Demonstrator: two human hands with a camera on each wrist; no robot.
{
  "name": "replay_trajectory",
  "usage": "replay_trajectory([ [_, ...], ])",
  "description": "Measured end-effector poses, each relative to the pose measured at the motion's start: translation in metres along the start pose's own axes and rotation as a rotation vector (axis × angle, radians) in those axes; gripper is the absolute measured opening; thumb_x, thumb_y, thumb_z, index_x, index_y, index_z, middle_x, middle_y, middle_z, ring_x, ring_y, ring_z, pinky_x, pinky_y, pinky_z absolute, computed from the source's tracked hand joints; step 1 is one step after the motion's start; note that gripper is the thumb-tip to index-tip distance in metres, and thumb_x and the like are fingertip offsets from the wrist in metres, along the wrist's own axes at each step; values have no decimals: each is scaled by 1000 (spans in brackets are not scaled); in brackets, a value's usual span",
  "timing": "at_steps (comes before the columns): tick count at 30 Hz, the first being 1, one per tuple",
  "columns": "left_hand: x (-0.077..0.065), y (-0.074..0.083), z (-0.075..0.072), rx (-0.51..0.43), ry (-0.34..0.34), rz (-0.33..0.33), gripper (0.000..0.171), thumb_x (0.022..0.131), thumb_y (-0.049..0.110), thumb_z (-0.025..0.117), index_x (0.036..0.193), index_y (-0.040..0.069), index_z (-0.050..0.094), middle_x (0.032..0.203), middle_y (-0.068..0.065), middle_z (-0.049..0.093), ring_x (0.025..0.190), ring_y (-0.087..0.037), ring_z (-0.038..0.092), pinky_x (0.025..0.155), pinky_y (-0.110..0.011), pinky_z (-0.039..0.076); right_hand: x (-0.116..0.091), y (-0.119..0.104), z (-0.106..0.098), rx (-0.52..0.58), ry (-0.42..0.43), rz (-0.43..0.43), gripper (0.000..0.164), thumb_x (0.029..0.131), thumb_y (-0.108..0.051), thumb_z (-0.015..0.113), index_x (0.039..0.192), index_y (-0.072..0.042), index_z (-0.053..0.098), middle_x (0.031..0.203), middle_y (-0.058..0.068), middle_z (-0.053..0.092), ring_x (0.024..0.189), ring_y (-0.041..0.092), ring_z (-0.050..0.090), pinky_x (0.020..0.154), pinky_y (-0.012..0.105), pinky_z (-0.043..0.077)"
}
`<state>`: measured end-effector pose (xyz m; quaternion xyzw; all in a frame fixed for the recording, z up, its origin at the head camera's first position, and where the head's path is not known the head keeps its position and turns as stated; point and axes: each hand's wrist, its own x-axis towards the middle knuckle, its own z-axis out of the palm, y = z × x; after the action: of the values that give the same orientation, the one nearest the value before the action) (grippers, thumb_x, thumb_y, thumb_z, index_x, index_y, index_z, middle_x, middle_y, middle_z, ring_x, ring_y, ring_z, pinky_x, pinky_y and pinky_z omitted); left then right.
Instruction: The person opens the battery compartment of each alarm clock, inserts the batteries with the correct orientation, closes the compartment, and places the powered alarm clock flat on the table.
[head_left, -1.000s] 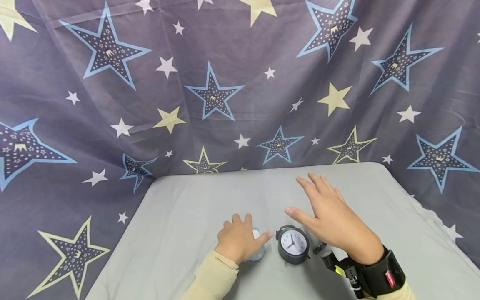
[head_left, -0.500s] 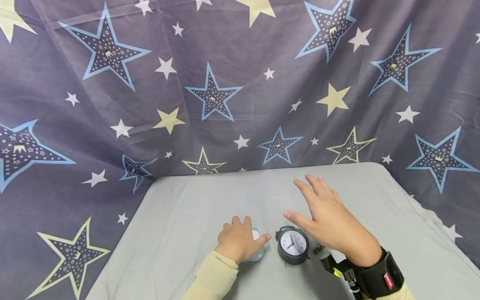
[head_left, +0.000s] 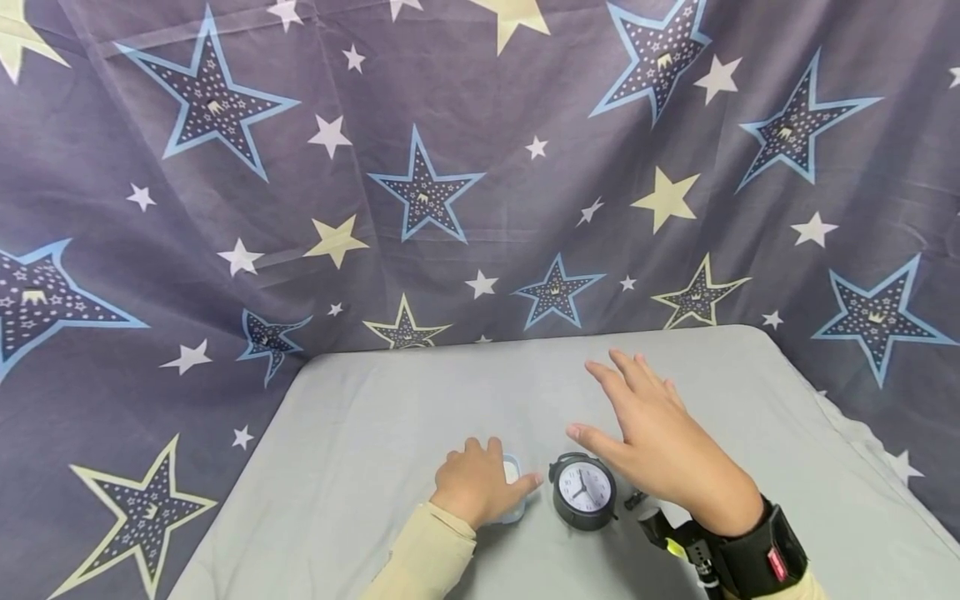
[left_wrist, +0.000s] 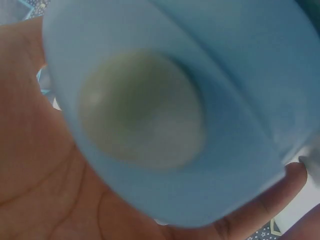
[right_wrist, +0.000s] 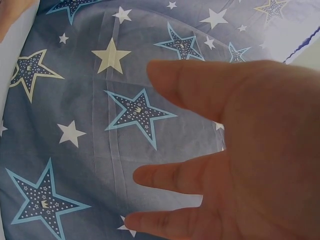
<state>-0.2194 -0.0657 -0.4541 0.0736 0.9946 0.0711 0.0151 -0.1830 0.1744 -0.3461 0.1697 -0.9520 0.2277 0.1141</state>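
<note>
My left hand is stretched over a light blue rounded object, hiding much of it. A white patch shows between thumb and index finger. In the left wrist view this light blue object fills most of the picture, with a pale round knob on its face; straight fingers pass beyond it. To its right a black alarm clock with a white dial stands upright, apart from both hands. My right hand is raised beyond the clock's right side, fingers spread, holding nothing.
Grey cloth covers the table. Behind it and at both sides hangs a dark curtain with stars. A black strap with a camera mount sits on my right wrist, close to the clock's right.
The right hand has drifted slightly down and left. My left hand, the light blue object and the clock keep their places; the whole head view has shifted a little.
</note>
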Motion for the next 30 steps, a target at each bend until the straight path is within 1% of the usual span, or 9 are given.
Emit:
replay_trajectory([
  [4, 2, 0, 2, 16, -4, -1, 95, 82, 85, 55, 132, 3, 61, 108, -23, 63, 89, -41, 64, 67, -52, 55, 1, -1, 0, -7, -4, -1, 81, 94, -63, 63, 156, -15, 42, 167, 22, 27, 154, 53, 18, 112, 81, 17],
  [8, 2, 1, 2, 25, -12, 2, 95, 83, 84, 54, 132, 3, 62, 109, -24, 64, 93, -41, 64, 71, -52, 56, 1, -1, -1, -8, -5, 4, 80, 94, -61, 65, 156, -15, 43, 167, 22, 27, 155, 53, 17, 113, 80, 17],
  [14, 0, 0, 2, 18, 0, 14, 92, 83, 80, 59, 126, 0, 64, 109, -24, 64, 97, -42, 64, 74, -52, 56, 0, -1, -1, -6, -8, 10, 79, 94, -60, 66, 155, -15, 44, 167, 22, 27, 154, 53, 17, 112, 81, 16],
  [22, 2, 0, 3, 0, 35, 26, 86, 80, 75, 65, 120, -1, 66, 104, -22, 64, 93, -42, 63, 71, -52, 56, 2, -1, -1, -17, -9, 1, 79, 94, -59, 66, 156, -16, 43, 166, 22, 27, 154, 54, 18, 112, 81, 17],
  [30, 1, 0, 3, -11, 45, 46, 80, 78, 70, 69, 115, -1, 66, 98, -21, 62, 88, -41, 62, 68, -51, 55, -1, 0, -3, -6, -17, 15, 78, 95, -60, 65, 155, -16, 44, 167, 22, 26, 154, 54, 17, 112, 81, 16],
])
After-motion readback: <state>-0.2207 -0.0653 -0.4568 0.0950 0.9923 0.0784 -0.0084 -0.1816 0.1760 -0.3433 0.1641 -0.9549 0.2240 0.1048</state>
